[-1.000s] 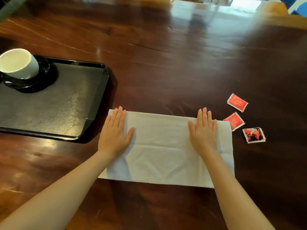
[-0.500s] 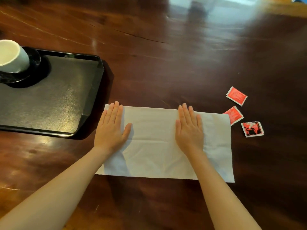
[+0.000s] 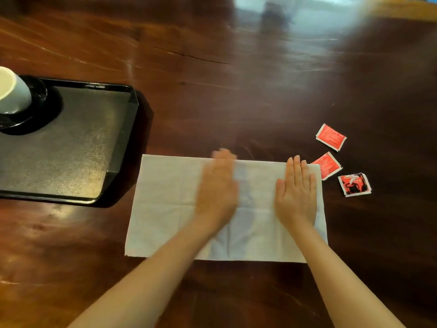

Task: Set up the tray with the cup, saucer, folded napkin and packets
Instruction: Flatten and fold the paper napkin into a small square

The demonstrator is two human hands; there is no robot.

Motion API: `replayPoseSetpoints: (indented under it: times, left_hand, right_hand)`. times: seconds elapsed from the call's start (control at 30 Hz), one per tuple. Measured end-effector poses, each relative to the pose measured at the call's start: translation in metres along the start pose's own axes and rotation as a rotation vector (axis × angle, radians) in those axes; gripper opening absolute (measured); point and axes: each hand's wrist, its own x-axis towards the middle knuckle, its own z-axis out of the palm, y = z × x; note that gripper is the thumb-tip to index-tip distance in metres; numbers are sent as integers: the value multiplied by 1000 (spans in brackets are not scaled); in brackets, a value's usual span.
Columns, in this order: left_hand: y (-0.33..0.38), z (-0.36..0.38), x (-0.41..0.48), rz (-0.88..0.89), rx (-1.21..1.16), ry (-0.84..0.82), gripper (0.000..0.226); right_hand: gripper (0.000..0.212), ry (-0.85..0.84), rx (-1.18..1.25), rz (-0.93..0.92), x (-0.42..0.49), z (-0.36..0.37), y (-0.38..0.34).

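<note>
Napkin (image 3: 165,204) lies flat on the counter (image 3: 236,91), a long white rectangle just right of the tray (image 3: 120,147), not yet on it. Thin, soft and light, I judge: it will crease where pressed and may slide on the glossy wood unless pinned. Best taken by pinching a short edge or corner, carrying it over, then pressing the fold.

My left hand (image 3: 217,188) lies flat on its middle, fingers straight, gripping nothing; its outline is blurred. My right hand (image 3: 296,192) rests palm-down near the right end, fingers together, also holding nothing.

Three red packets (image 3: 331,137) lie loose just past that end; whether the nearest touches the napkin's corner I cannot tell. Cup (image 3: 11,93) sits on saucer (image 3: 41,98) at the tray's far left.
</note>
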Motion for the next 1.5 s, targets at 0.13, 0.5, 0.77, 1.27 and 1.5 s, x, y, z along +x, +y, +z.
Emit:
replayPoseSetpoints:
  times: [0.13, 0.5, 0.77, 1.27, 1.5]
  left_hand:
    - [49, 36, -2, 238, 88, -231, 63]
    - [-94, -17, 15, 8, 210, -56, 59]
    - [-155, -56, 18, 74, 392, -81, 42]
    - [-136, -116, 51, 181, 607, -308, 15]
    - [-147, -126, 44, 183, 476, -193, 13]
  right_hand:
    - [62, 12, -10, -8, -2, 1, 0]
    - [58, 0, 24, -20, -1, 0, 2]
    - [45, 35, 38, -164, 11, -23, 12]
    - [27, -313, -322, -262, 73, -86, 23]
    - [15, -245, -261, -221, 69, -108, 27]
